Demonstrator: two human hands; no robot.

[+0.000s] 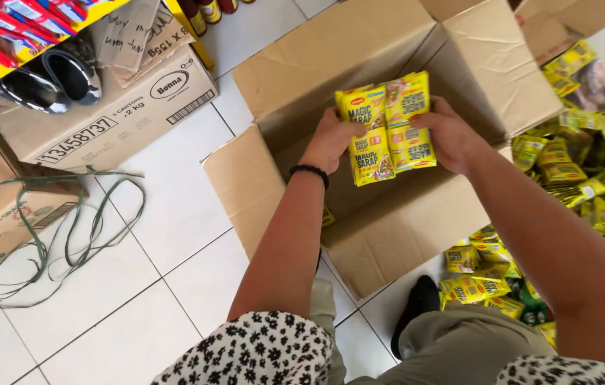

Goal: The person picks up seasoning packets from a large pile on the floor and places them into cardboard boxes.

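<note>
Both hands, left hand [329,141] and right hand [451,135], grasp a bundle of sachets [388,128] above the cardboard box [388,235]. Sachets glossy yellow, red-printed, joined in strips.

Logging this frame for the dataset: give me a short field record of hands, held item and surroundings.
left hand: grips the left edge of the sachet bundle, black band on the wrist
right hand: grips the right edge of the same bundle
sachet bundle: yellow sachets in a joined sheet, held over the open box
open cardboard box: flaps spread, inside mostly hidden
loose sachet pile: yellow, on the floor to the person's right
green strapping: loose loops on the white tile floor
closed carton: upper left, a pair of sandals on top
</note>
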